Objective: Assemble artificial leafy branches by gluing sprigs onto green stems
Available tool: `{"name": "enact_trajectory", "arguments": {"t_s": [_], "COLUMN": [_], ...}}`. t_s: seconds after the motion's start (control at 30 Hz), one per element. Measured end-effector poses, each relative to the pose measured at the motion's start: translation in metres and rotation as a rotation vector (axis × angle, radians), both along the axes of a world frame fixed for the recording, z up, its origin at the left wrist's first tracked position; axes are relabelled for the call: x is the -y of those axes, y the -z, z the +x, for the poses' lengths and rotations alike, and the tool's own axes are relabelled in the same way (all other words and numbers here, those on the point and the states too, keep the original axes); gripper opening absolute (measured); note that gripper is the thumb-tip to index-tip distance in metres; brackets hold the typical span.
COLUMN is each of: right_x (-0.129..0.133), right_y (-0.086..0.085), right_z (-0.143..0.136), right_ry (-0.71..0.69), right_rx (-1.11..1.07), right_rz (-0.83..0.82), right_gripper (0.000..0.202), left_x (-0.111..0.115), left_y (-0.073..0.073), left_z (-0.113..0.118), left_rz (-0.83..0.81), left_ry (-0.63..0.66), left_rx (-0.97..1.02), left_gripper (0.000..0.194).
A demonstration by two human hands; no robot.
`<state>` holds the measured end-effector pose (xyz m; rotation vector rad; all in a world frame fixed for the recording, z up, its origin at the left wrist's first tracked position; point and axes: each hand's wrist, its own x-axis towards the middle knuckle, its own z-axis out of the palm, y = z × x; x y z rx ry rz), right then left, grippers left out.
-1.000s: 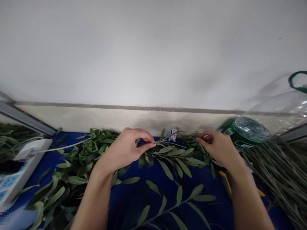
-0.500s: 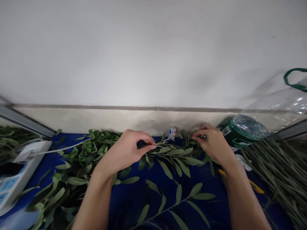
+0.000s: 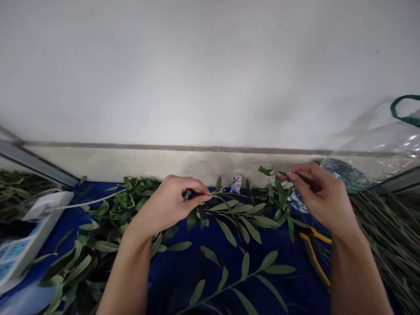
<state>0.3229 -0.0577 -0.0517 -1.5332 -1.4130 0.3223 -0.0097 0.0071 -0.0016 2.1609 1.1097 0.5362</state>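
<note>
My left hand pinches the stem end of a leafy green branch, whose long narrow leaves spread to the right over the blue surface. At the right, my right hand is closed on a small leafy sprig, thumb and forefinger together on it. Its leaves hang down beside the first branch. Another leafy branch lies on the blue surface in front, between my forearms. Behind the branch, near the wall, stands a small white, blue and red packet.
A heap of leaves lies at the left beside a white power strip with a cable. Yellow-handled pliers lie by my right forearm. Bare stems pile up at far right, below a large clear bottle with a green handle.
My right hand has moved right and slightly toward me, drawing the sprig up with it. The pliers now show more. My left hand keeps its pinch almost in place.
</note>
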Motion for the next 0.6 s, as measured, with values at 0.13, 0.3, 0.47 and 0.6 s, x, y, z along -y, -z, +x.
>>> {"name": "enact_trajectory", "arguments": {"t_s": [0.13, 0.3, 0.47, 0.6], "right_x": [0.001, -0.003, -0.010, -0.015], "right_y": [0.001, 0.009, 0.010, 0.010], "right_z": [-0.006, -0.015, -0.033, -0.043], "right_ry": [-0.128, -0.224, -0.132, -0.171], "right_rx": [-0.147, -0.333, -0.542, -0.664], "right_rz": [-0.008, 0.001, 0.046, 0.027], "right_gripper": [0.016, 0.011, 0.038, 0.039], "left_x": [0.001, 0.001, 0.001, 0.001], "left_y": [-0.003, -0.005, -0.006, -0.006], "left_z": [-0.003, -0.006, -0.007, -0.009], "left_rz": [0.012, 0.032, 0.048, 0.072], "left_ry": [-0.021, -0.033, -0.069, -0.081], "left_rx": [0.001, 0.010, 0.024, 0.031], "left_gripper": [0.007, 0.008, 0.009, 0.009]}}
